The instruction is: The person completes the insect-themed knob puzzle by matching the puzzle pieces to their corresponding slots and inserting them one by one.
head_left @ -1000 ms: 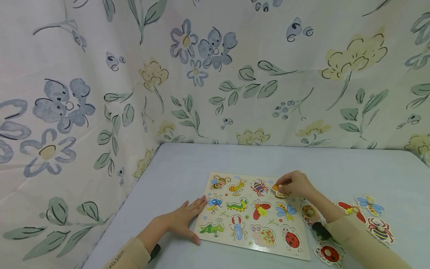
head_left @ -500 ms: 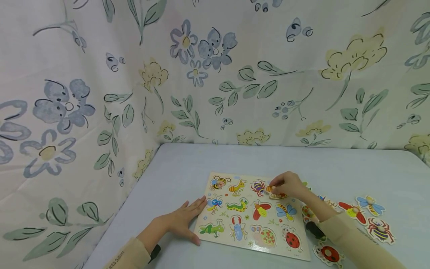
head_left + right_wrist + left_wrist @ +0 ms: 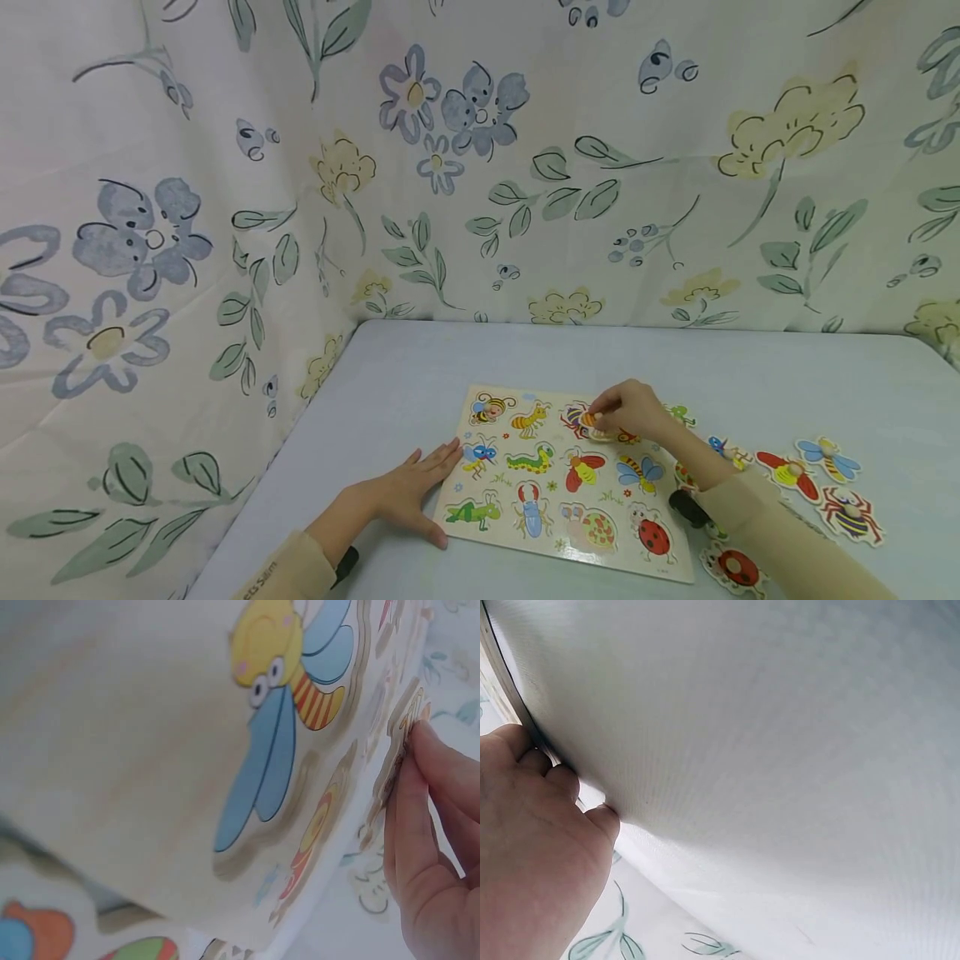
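Head view: right hand (image 3: pixel 634 411) pinches a piece (image 3: pixel 590 423) over the recessed insect board (image 3: pixel 508 515), left hand (image 3: pixel 412 492) outstretched alongside.

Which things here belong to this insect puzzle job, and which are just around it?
Likely part of the job:
insect board
striped piece, pinched in the right grip
loose knobbed pieces beside the board, with similar insect designs

Just around it:
floral fabric, backdrop only
black objects at the wrists
pale table, merely the support
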`<state>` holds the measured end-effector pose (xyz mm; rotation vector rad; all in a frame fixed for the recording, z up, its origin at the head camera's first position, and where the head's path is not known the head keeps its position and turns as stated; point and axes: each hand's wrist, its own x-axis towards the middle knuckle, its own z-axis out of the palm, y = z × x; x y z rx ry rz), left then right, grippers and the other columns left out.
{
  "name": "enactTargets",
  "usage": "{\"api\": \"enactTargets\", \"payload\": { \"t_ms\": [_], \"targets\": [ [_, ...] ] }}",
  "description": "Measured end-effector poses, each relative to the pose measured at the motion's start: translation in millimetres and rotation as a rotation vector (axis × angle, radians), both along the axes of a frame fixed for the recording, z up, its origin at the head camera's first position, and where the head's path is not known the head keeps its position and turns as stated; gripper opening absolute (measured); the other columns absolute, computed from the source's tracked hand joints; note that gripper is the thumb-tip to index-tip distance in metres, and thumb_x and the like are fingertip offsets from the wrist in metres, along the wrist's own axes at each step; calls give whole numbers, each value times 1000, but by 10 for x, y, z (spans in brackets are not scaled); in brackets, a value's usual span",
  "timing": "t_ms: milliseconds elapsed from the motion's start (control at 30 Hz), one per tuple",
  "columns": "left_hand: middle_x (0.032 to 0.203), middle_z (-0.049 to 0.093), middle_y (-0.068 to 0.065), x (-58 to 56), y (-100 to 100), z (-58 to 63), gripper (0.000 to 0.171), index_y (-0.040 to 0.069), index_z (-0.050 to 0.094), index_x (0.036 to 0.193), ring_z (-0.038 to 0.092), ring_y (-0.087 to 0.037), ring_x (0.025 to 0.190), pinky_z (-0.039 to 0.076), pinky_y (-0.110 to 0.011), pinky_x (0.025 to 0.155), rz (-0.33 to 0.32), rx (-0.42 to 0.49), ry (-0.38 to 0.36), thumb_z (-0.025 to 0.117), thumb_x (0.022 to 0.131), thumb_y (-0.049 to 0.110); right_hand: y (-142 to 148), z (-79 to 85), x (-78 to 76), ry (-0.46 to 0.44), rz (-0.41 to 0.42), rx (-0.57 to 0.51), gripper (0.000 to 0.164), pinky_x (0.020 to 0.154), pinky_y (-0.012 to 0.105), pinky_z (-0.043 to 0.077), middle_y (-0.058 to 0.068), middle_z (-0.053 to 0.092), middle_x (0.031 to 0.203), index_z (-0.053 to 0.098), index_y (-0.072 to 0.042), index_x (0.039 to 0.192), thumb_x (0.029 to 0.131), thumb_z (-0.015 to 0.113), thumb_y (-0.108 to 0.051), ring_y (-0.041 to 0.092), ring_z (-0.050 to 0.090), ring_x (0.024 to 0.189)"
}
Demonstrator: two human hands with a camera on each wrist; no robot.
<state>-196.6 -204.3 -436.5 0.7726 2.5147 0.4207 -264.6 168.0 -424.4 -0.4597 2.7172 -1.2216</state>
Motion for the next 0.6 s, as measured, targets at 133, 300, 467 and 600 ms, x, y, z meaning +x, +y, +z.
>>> {"api": "enactTargets", "payload": {
  "t_ms": [133,300,467,600],
  "targets": [
    [163,5,-7,7,5,5,120,6,14,156,9,-26,149,6,-54,118,0,2,0,84,68,51,-61,14,-6,-16,-15,-2,9,63,28,50,5,70,84,74,1,90,81,75,-2,16,59,73],
    [163,5,-7,10,2,3,120,6,14,156,9,-26,148,6,-53,118,5,-4,-2,84,68,51,-130,-25,-32,-26,-24,-24,9,61,29,50,4,70,83,75,0,89,80,76,-2,15,59,71],
    [163,5,-7,2,0,-4,121,6,14,156,9,-25,149,6,-53,118,6,-9,0,83,68,53,-191,-44,-41,-57,-26,-25,8,61,28,50,4,70,85,75,-1,88,80,76,-2,15,58,71],
    [163,5,-8,-1,1,-4,120,5,14,156,9,-27,148,7,-54,118,-4,-3,3,83,69,52,-237,-39,-58,-75,-17,-39,9,62,27,50,4,69,85,75,-2,88,80,76,-2,15,57,72]
  ]
}}
